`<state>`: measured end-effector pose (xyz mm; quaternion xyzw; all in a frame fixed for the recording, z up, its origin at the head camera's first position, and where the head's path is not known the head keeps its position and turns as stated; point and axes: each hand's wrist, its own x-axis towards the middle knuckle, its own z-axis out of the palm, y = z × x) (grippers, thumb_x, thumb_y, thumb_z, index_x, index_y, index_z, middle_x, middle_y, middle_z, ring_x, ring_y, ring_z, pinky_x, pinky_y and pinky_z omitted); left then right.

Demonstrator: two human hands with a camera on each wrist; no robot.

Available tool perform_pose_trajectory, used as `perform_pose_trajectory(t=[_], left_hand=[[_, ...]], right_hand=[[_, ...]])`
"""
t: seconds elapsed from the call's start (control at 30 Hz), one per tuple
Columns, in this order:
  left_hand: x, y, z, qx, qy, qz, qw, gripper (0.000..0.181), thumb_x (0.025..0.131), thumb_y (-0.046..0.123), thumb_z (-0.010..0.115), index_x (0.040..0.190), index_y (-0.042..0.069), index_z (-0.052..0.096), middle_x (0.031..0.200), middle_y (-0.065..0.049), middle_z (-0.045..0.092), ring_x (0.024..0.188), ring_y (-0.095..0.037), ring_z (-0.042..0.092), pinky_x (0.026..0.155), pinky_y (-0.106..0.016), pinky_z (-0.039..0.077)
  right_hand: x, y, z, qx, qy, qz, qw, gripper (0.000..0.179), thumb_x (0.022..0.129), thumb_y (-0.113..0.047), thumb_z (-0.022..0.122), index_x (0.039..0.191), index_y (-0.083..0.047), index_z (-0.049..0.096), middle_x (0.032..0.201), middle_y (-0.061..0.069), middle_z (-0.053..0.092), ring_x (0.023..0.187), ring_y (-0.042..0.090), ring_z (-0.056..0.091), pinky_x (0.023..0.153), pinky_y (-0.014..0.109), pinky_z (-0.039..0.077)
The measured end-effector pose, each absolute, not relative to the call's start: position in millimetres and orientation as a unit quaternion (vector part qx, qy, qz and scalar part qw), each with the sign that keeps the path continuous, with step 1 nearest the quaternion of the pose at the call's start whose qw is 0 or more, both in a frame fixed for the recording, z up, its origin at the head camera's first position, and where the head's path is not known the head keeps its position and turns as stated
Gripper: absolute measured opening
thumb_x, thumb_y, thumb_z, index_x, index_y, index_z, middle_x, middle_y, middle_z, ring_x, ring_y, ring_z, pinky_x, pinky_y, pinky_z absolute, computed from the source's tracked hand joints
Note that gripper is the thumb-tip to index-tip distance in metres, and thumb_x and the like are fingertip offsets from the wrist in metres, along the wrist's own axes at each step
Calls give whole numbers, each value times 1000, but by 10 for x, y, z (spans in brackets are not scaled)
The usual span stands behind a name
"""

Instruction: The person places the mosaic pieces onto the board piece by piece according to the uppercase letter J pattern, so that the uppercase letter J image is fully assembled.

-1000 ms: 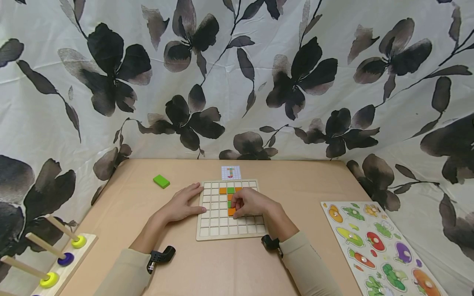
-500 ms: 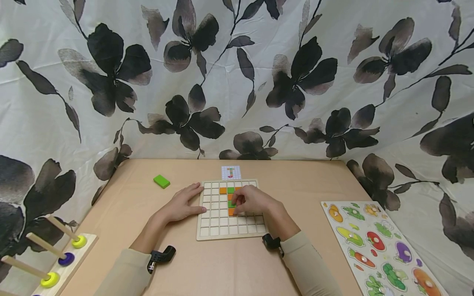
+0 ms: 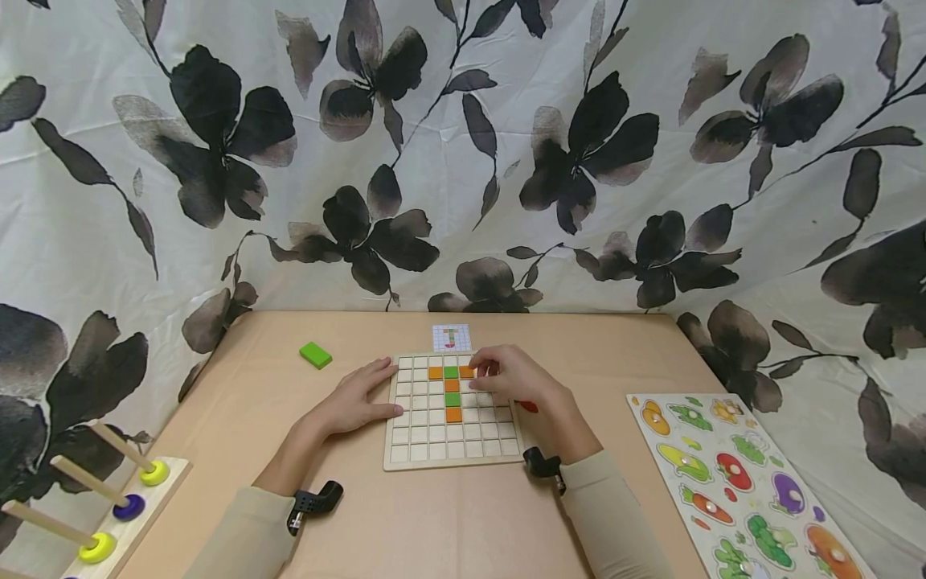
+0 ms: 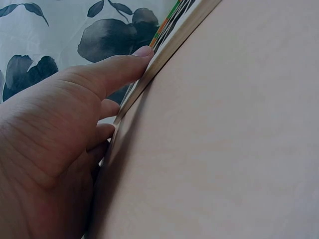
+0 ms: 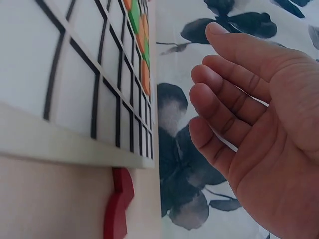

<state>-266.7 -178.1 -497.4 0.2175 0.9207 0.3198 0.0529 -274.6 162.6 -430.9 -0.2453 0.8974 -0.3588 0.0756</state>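
A pale gridded board (image 3: 418, 453) lies on the table, with orange tiles (image 3: 453, 415) and green tiles (image 3: 452, 399) set in a T-like row and column. My left hand (image 3: 354, 400) rests at the board's left edge, its thumb (image 4: 122, 72) on the rim and its fingers loosely extended. Over the board's upper right is my right hand (image 3: 517, 378), and the right wrist view shows its loosely bent fingers (image 5: 204, 99) with nothing between them. Red pieces (image 5: 119, 214) lie beside the board's right edge, largely hidden behind the right hand in the head view.
Behind the board lies a small card (image 3: 452, 338) with a coloured grid pattern. A green block (image 3: 315, 355) sits at the back left. A peg stand with rings (image 3: 148, 494) is at front left, a vegetable puzzle board (image 3: 712, 458) at right. A floral cloth (image 3: 463, 201) hangs behind.
My right hand has come away from the lowest orange tile and moved up and right, uncovering the column and the right end of the row. My left hand stays put.
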Motion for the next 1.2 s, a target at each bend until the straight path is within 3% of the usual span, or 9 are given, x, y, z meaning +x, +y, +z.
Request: perform_pose_trajectory(t=[0.3, 0.53, 0.87, 1.2], left_hand=[[-2667, -1780, -4973, 220, 920, 321, 49, 89, 89, 54, 77, 159, 11, 44, 171, -15, 28, 159, -42, 20, 125, -66, 19], [-2659, -1787, -4974, 218, 920, 323, 51, 89, 89, 54, 77, 159, 10, 44, 171, -16, 28, 160, -42, 19, 125, -67, 18], [-2669, -1784, -4983, 218, 921, 319, 51, 90, 89, 56, 76, 160, 11, 42, 172, -15, 26, 160, -42, 19, 126, -66, 18], [-2664, -1783, -4977, 219, 921, 318, 49, 90, 89, 55, 76, 160, 11, 42, 172, -16, 27, 159, -43, 20, 125, -67, 19]], right_hand=[[-2739, 1769, -4271, -198, 899, -384, 63, 33, 92, -21, 82, 121, -8, 73, 94, 1, 66, 92, 23, 58, 75, 32, 52], [-2764, 1877, -4293, -184, 901, -387, 65, 32, 92, -19, 80, 121, -8, 73, 96, 3, 65, 91, 24, 58, 68, 29, 51], [-2813, 2048, -4319, -156, 907, -381, 84, 32, 93, -15, 79, 122, -6, 72, 99, 5, 66, 90, 25, 58, 69, 32, 53], [-2874, 2241, -4392, -158, 909, -368, 113, 21, 92, -6, 78, 112, -6, 77, 95, 4, 70, 90, 23, 61, 81, 33, 53]])
